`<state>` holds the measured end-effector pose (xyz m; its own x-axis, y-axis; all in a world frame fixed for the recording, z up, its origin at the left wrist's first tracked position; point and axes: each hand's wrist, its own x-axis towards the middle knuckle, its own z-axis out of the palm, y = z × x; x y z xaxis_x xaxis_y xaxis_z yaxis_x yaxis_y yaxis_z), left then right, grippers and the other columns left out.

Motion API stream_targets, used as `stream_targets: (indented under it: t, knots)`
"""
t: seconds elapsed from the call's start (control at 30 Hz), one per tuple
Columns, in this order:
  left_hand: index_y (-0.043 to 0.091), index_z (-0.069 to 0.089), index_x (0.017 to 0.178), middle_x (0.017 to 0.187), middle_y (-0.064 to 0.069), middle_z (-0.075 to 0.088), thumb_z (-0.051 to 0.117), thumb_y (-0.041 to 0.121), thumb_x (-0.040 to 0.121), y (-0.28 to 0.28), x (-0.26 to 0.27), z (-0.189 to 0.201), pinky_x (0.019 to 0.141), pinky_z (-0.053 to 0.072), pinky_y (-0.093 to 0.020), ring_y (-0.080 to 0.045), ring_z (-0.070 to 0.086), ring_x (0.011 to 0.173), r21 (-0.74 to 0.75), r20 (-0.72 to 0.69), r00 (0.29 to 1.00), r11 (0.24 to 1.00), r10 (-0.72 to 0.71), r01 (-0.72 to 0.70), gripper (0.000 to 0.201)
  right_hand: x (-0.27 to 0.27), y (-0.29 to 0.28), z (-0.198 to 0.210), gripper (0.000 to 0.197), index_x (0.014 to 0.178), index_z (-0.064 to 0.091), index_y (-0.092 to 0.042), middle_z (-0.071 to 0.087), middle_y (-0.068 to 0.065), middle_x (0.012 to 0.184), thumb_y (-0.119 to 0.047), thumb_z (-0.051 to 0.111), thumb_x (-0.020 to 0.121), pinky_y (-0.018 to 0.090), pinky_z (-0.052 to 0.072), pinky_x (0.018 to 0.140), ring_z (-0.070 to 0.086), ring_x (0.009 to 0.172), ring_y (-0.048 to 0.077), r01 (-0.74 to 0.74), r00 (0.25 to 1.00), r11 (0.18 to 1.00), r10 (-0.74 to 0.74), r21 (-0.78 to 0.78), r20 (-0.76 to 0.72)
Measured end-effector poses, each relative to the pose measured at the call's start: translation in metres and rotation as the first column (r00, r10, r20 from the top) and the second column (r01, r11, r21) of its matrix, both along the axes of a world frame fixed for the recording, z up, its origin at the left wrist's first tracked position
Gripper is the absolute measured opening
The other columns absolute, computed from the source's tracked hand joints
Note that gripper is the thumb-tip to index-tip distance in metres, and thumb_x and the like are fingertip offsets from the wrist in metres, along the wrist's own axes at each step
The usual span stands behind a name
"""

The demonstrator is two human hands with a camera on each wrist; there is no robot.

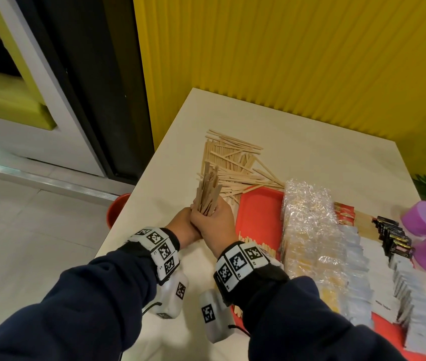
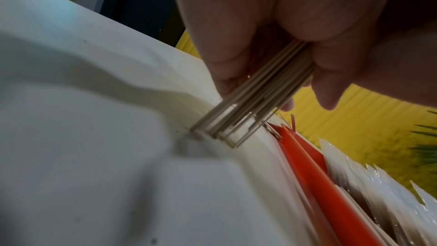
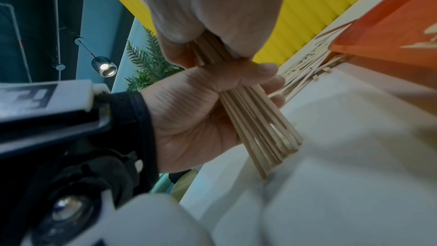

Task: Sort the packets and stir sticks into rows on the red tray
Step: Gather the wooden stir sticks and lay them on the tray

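Observation:
Both hands hold one bundle of wooden stir sticks (image 1: 208, 194) upright, just left of the red tray (image 1: 258, 217). My left hand (image 1: 183, 225) grips the lower part and my right hand (image 1: 214, 217) wraps the bundle just above it. In the wrist views the bundle's (image 2: 260, 91) (image 3: 255, 122) lower ends stand on the white table. Several sticks (image 1: 256, 243) lie on the tray's near left side. Rows of clear and yellow packets (image 1: 308, 230), silver packets (image 1: 352, 269), red packets (image 1: 344, 212) and black packets (image 1: 391, 235) fill its right side.
A loose pile of stir sticks (image 1: 232, 162) lies on the table (image 1: 311, 147) behind the hands, touching the tray's far corner. Two purple tubs (image 1: 425, 217) stand at the right edge. An orange round object (image 1: 117, 207) sits below the table's left edge. A yellow ribbed wall backs the table.

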<state>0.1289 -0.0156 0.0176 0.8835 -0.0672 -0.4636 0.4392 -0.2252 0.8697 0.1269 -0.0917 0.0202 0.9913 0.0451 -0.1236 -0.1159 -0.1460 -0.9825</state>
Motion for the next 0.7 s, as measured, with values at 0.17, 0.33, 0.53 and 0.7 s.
stream_targets:
  t: [0.17, 0.33, 0.53, 0.7]
  knots:
    - [0.015, 0.050, 0.072, 0.070, 0.000, 0.049, 0.043, -0.010, 0.091, -0.003, 0.000, -0.006, 0.045, 0.039, -0.002, -0.005, 0.045, 0.063, -0.055, -0.026, 0.998, 0.997, 0.050, -0.051, 0.032, -0.003, -0.001, -0.001, 0.033, 0.079, 0.056, -0.030, 0.061, -0.009, 0.075, 0.003, 0.060, 0.079, 0.021, 0.048, 0.075, 0.059, 0.074, 0.006, 0.010, 1.000, 0.999, -0.010, 0.038, 0.005]
    - [0.012, 0.048, 0.077, 0.072, 0.003, 0.046, 0.042, -0.011, 0.092, -0.006, -0.004, -0.009, 0.049, 0.041, -0.002, -0.002, 0.044, 0.066, -0.170, -0.052, 0.989, 0.974, 0.140, -0.147, 0.028, -0.006, 0.002, -0.005, 0.033, 0.073, 0.055, -0.028, 0.060, -0.005, 0.072, 0.005, 0.060, 0.076, 0.033, 0.051, 0.079, 0.059, 0.076, 0.016, 0.018, 1.000, 0.999, -0.017, 0.040, -0.011]
    - [0.029, 0.041, 0.077, 0.077, 0.010, 0.044, 0.047, -0.010, 0.091, -0.007, -0.003, -0.005, 0.064, 0.041, -0.007, 0.001, 0.043, 0.070, -0.381, -0.266, 0.916, 0.840, 0.301, -0.387, 0.042, -0.008, 0.003, -0.006, 0.033, 0.074, 0.056, -0.027, 0.061, -0.005, 0.074, 0.006, 0.061, 0.078, 0.034, 0.050, 0.082, 0.059, 0.077, 0.015, 0.030, 1.000, 0.996, -0.030, 0.078, -0.005]
    - [0.011, 0.044, 0.071, 0.058, -0.004, 0.049, 0.025, -0.002, 0.099, -0.009, 0.001, -0.005, 0.053, 0.046, -0.017, -0.012, 0.042, 0.065, -0.144, 0.083, 0.983, 0.978, 0.167, -0.154, 0.037, -0.004, 0.002, -0.002, 0.032, 0.072, 0.054, -0.023, 0.058, -0.007, 0.070, 0.008, 0.057, 0.079, 0.024, 0.048, 0.076, 0.056, 0.071, 0.007, 0.017, 0.999, 0.997, -0.020, 0.073, 0.038]
